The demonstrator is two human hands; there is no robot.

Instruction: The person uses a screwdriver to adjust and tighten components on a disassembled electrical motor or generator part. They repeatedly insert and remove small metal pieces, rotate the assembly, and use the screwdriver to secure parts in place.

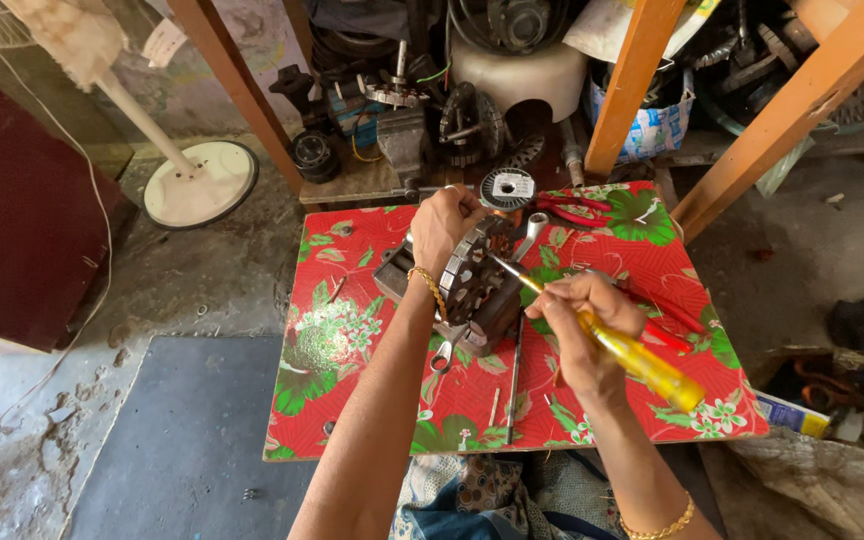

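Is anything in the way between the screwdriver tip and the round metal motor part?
Nothing visible is. The right hand holds the yellow-handled screwdriver, and its shaft runs straight to the motor stator, which the left hand grips from above.

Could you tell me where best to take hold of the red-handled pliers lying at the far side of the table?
Probably by the two red handles of the pliers, coming from above: they lie flat on the red floral table, handles uppermost and unobstructed.

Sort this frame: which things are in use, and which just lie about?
In use: left hand on the stator; right hand holding the screwdriver, tip at the stator.

Lying about: red pliers, wire spool, wrench, fan base.
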